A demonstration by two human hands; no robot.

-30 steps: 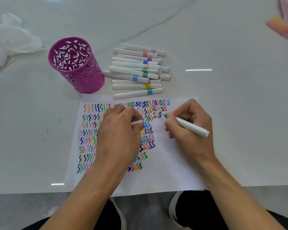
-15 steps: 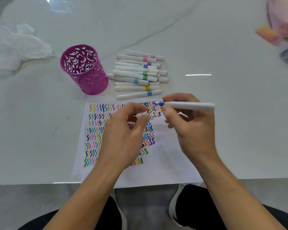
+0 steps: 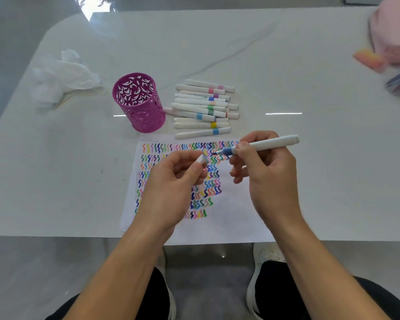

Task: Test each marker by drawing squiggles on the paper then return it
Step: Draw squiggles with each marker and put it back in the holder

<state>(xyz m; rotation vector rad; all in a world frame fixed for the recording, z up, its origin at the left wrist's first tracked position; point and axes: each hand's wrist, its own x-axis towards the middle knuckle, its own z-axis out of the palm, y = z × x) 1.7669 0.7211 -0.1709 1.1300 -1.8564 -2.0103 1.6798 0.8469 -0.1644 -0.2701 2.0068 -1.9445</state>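
While right grip (image 3: 266, 173) pinches marker (image 3: 267, 143), left grip (image 3: 171, 182) pinches cap (image 3: 200, 159)

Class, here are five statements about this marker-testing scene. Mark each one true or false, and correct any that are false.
1. The right hand holds an uncapped marker. True.
2. The left hand lies flat on the paper. False: it pinches a white cap.
3. The purple cup lies tipped on its side. False: it stands upright.
4. The other markers lie on the table to the right of the cup. True.
5. The paper is blank. False: rows of coloured squiggles cover much of it.
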